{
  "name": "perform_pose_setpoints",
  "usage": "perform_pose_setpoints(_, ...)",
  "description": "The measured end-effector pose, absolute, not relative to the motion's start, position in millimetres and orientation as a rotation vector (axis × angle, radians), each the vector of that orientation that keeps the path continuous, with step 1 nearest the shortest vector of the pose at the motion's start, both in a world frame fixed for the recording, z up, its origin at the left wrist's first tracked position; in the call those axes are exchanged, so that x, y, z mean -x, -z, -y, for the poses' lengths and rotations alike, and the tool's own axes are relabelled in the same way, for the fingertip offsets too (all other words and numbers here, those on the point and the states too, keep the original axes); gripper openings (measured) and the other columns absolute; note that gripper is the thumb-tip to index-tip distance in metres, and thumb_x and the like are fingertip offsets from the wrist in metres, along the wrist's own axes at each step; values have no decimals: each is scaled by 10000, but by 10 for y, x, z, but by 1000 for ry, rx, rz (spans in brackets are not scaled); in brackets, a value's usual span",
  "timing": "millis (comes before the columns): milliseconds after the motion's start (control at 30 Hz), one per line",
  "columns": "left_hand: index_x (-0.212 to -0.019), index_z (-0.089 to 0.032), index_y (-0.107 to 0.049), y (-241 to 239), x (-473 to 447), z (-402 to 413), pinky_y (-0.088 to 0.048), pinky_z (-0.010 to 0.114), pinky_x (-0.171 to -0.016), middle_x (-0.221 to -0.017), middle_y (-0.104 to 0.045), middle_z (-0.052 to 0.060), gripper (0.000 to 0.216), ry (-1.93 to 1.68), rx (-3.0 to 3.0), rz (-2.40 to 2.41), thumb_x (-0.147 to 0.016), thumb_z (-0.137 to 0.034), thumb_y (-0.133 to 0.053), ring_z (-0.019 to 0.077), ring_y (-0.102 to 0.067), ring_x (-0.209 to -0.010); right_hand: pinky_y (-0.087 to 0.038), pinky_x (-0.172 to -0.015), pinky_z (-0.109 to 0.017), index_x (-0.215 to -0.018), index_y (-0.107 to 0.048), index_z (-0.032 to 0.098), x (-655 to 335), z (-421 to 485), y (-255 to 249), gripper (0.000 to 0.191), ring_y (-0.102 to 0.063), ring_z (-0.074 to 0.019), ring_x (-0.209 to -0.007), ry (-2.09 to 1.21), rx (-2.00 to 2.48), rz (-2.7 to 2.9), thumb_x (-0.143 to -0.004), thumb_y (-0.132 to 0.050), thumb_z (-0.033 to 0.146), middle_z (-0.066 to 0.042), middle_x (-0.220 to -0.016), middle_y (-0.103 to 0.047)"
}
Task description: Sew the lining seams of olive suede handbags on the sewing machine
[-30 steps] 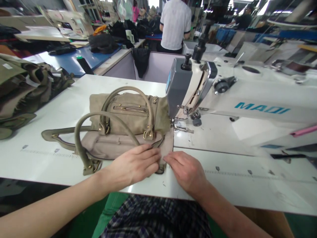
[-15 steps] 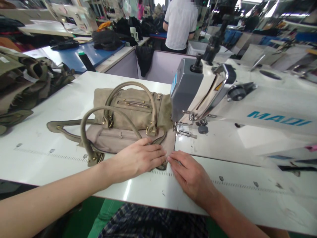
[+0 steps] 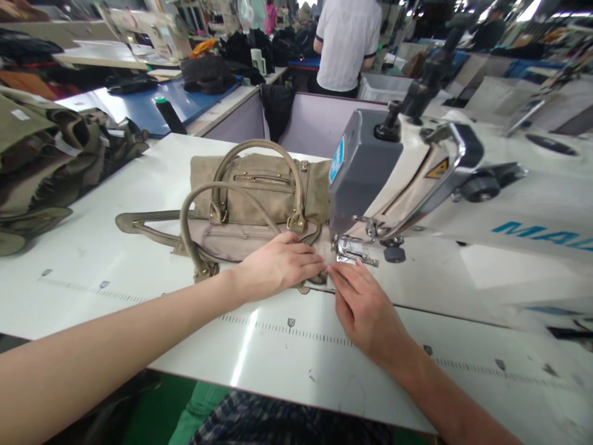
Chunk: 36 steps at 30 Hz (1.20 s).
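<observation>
An olive-brown handbag (image 3: 278, 201) with two arched handles and brass fittings lies on the white sewing table, its pinkish-beige lining (image 3: 227, 244) spread toward me. My left hand (image 3: 285, 264) rests flat on the near right part of the lining, fingers stretched out. Close beside it, my right hand (image 3: 364, 303) has thumb and fingers pressed together on the lining's right edge, just in front of the metal presser foot (image 3: 354, 250). The sewing machine's grey head (image 3: 359, 167) stands over the bag's right side. Under my fingers the edge is partly hidden.
Folded olive pieces (image 3: 32, 154) are heaped at the left. A black thread cone (image 3: 169, 114) stands behind the table's far left edge. Printed ruler marks (image 3: 290, 322) run along the near side. Beyond a low partition, a person in a white shirt (image 3: 347, 46) faces away.
Both hands and the handbag have moved away from me, bringing the lining's edge closer to the presser foot. The view has shifted slightly.
</observation>
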<state>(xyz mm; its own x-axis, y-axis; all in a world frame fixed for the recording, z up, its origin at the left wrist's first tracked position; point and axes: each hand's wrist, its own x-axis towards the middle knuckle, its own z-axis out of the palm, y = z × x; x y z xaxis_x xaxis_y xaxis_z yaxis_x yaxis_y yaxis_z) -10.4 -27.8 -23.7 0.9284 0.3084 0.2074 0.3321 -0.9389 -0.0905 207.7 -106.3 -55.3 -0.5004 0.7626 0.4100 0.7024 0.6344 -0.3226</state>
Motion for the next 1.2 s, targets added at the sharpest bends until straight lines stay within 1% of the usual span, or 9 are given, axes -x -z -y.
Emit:
perform_pose_setpoints(300,-1232,-194,-611,281,-15,-110,-377,363,-896,-1259,-662,39,267,259,3006,634,-1004,-201,-472,194,-608,-1111,-360,-1136,-549,-1317,-508,-69,-2058,1099,580,422,-411,-336,-1291,-157,1235,2345,-945,-380,83,-247,-1342,-492)
perform_pose_setpoints(400,-1255,-171,-591,228,-46,-79,-360,383,-995,-1239,-669,57,288,247,2979,662,-1003,-188,-453,200,-599,-1132,-397,-1117,-527,-1297,-524,-62,-2077,1109,591,409,-434,-328,-1269,-148,1210,2316,-933,-398,73,-244,-1317,-513)
perform_pose_setpoints(567,-1474,-187,-328,13,518,160,6,568,-1194,-1544,-355,109,547,320,2656,962,-968,-272,-515,273,-250,-1458,-465,-1060,-501,-1269,-565,34,-2114,1133,608,404,-514,-299,-1190,-79,1179,2262,-901,-399,42,-190,-1250,-571)
perform_pose_setpoints(667,-1344,-149,-469,27,1156,193,-216,585,-1130,-1428,-483,176,595,201,2464,1359,-905,-540,-560,349,-400,-1345,-482,-1043,-496,-1340,-514,78,-2108,1138,613,468,-537,-286,-1162,-28,1164,2268,-891,-394,25,-167,-1252,-573)
perform_pose_setpoints(733,-1085,-142,-605,75,1479,285,-438,459,-926,-1080,-665,150,486,80,2480,1505,-954,-574,-426,300,-597,-1054,-491,-1034,-499,-1418,-436,104,-2081,1154,602,533,-542,-283,-1155,-11,1134,2308,-894,-380,22,-157,-1254,-570)
perform_pose_setpoints(833,-805,-179,-592,32,1615,750,-426,338,-644,-684,-603,54,484,13,2638,1413,-991,-551,-345,220,-587,-675,-503,-1024,-501,-1502,-311,145,-1975,1195,548,629,-536,-286,-1185,-65,1117,2347,-887,-356,21,-154,-1293,-531)
perform_pose_setpoints(1000,-792,-220,-509,-517,1335,1662,-352,336,-561,-697,-577,16,239,15,2955,1060,-965,-150,-360,189,-522,-606,-413,-1097,-550,-1509,-277,80,-1522,1046,455,686,-373,-335,-1369,-339,1043,2370,-834,-391,35,-211,-1494,-333)
perform_pose_setpoints(1133,-884,-210,-541,-943,1157,1234,-412,310,-609,-815,-624,24,55,15,3059,998,-917,-210,-497,188,-584,-729,-389,-1117,-535,-1442,-386,53,-1139,723,524,656,-433,-309,-1337,-456,890,2297,-786,-416,38,-216,-1429,-460)
perform_pose_setpoints(1200,-1024,-194,-560,-1038,1056,753,-467,293,-687,-942,-650,39,128,141,3004,1165,-907,-244,-542,192,-625,-844,-444,-1074,-522,-1390,-453,90,-1110,683,580,596,-510,-293,-1269,-447,930,2222,-797,-413,48,-194,-1346,-542)
